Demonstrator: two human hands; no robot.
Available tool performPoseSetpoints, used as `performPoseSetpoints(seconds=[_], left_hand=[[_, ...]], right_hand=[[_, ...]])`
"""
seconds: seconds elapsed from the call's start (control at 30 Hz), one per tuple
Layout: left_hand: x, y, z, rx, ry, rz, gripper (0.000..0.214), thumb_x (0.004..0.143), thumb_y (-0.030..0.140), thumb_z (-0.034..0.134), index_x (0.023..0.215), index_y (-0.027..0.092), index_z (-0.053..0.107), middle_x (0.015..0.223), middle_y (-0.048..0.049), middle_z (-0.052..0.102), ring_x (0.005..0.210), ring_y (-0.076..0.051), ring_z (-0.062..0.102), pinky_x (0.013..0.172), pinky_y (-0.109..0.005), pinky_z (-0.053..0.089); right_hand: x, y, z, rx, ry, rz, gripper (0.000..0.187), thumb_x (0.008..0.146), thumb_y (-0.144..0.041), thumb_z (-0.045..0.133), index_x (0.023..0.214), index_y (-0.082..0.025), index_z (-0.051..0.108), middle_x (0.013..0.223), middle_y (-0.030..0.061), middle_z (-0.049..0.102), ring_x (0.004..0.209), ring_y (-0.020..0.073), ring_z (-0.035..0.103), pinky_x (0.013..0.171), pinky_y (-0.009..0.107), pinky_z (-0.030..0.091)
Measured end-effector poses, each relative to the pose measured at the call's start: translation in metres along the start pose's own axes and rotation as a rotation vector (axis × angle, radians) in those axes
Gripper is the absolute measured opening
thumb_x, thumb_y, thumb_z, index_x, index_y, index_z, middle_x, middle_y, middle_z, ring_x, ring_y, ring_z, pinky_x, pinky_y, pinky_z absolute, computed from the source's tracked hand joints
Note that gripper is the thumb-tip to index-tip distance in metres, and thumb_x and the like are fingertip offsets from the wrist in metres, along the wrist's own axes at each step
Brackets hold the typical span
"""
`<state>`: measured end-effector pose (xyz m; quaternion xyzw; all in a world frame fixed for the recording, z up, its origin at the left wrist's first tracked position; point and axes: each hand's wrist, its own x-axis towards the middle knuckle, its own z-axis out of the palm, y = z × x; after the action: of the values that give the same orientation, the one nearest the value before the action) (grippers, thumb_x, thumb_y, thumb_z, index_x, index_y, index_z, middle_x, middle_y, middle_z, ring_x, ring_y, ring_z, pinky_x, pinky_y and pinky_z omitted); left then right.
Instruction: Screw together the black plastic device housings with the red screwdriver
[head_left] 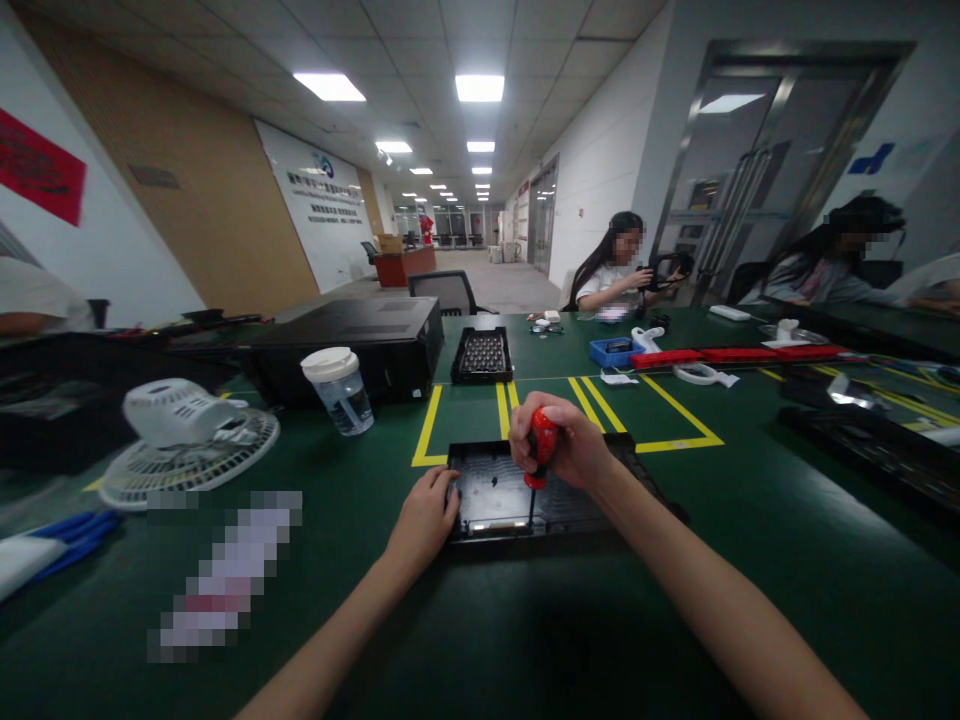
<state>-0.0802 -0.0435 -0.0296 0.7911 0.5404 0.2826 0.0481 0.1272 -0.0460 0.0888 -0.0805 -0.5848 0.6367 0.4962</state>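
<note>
A red-handled screwdriver (pixel 541 440) stands nearly upright in my right hand (pixel 562 440), whose fingers are wrapped round its handle. Its dark shaft points down into a shallow black plastic panel (pixel 487 490) with a raised rim, lying on the green table. Whether the tip sits on a screw is too small to tell. My left hand (pixel 431 510) grips the panel's left edge, fingers over the rim and the thumb side partly hidden. A small dark piece (pixel 494 482) lies on the panel's face.
Behind the panel, yellow tape (pixel 427 430) marks the green table (pixel 360 620). A black tray (pixel 481 355), a blue bin (pixel 615 350) and a large black case (pixel 352 340) stand farther back. At left are a lidded cup (pixel 339 390) and a white fan (pixel 187 440). Other people sit at right.
</note>
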Motion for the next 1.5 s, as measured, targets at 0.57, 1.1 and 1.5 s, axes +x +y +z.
performPoseSetpoints(seconds=[0.57, 1.1, 1.5], left_hand=[[0.000, 0.004, -0.003, 0.000, 0.002, -0.006, 0.025, 0.083, 0.020, 0.039, 0.100, 0.017, 0.057, 0.107, -0.0090, 0.055, 0.099, -0.021, 0.054, 0.090, -0.036, 0.043], [0.000, 0.003, -0.002, 0.001, 0.003, -0.004, 0.025, 0.083, 0.020, 0.039, 0.100, 0.018, 0.056, 0.108, -0.0091, 0.055, 0.100, -0.020, 0.054, 0.090, -0.035, 0.042], [0.000, 0.003, -0.002, -0.003, 0.004, -0.005, 0.025, 0.083, 0.020, 0.039, 0.101, 0.018, 0.056, 0.107, -0.0091, 0.055, 0.100, -0.020, 0.054, 0.090, -0.036, 0.042]], right_hand=[[0.001, -0.005, -0.001, -0.021, -0.017, 0.018, 0.016, 0.076, -0.027, 0.043, 0.074, -0.014, 0.051, 0.065, 0.0005, 0.054, 0.048, 0.0120, 0.051, 0.048, 0.027, 0.040], [0.000, -0.011, 0.002, -0.080, -0.025, 0.052, 0.010, 0.077, -0.026, 0.050, 0.076, -0.016, 0.047, 0.072, -0.0004, 0.053, 0.054, 0.0114, 0.053, 0.052, 0.025, 0.041], [0.000, -0.010, 0.009, -0.131, -0.027, 0.004, 0.010, 0.079, -0.024, 0.052, 0.075, -0.016, 0.046, 0.075, 0.0001, 0.053, 0.055, 0.0101, 0.052, 0.056, 0.026, 0.041]])
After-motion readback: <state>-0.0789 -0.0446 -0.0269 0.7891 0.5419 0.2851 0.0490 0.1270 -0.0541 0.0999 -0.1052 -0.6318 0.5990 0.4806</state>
